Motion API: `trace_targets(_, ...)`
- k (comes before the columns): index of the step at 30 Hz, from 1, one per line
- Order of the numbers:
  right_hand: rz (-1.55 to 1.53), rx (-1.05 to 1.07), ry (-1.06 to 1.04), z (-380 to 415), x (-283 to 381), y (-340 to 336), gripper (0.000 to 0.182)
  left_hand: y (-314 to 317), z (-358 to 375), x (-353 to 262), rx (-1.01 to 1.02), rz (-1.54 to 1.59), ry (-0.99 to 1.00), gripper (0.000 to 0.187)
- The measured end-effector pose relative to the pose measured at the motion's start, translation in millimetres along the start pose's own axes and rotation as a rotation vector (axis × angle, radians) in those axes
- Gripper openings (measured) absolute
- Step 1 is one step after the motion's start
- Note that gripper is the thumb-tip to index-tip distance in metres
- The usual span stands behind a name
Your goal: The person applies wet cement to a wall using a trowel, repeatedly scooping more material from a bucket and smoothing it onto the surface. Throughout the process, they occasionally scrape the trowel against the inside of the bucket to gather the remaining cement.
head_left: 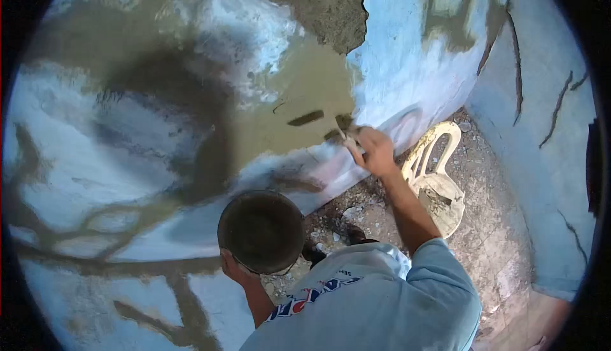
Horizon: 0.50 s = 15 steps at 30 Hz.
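Observation:
My right hand (375, 150) is closed around the handle of a small brush (344, 127). Its dark end is right at the wall (312, 87), on the edge of a smooth grey-green coat. A short dark wet streak (305, 118) lies just left of the brush. Low on the left, my left hand (237, 269) grips the side of a round dark bucket (299, 214) near the rim. Grey material covers the inside of the bucket, and its opening faces up toward me.
A cream plastic chair (450, 136) stands at the right, its seat smeared with residue. Broken chips and dust litter the floor (496, 236). Rough bare plaster (318, 7) shows at the top of the wall. Another blue wall (547, 64) on the right has dark cracks.

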State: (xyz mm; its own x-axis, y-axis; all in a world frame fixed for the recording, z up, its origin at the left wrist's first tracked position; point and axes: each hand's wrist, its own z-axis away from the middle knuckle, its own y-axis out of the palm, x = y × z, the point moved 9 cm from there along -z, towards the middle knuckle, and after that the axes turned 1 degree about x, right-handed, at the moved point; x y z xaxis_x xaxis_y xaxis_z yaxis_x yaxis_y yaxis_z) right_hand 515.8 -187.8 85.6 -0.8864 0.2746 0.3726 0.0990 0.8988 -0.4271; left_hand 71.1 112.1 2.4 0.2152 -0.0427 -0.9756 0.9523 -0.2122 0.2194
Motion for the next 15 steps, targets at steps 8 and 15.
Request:
trace_targets(8,0.275,0.228,-0.521,-113.5,39.1,-25.4,0.021,-8.2,5.1,10.2,0.093,0.126,0.015,0.045)
trace_targets(15,0.339,0.193,-0.496,-141.7,47.6,-29.6,0.021,-20.8,12.7,21.9,-0.032,0.200,-0.019,0.039)
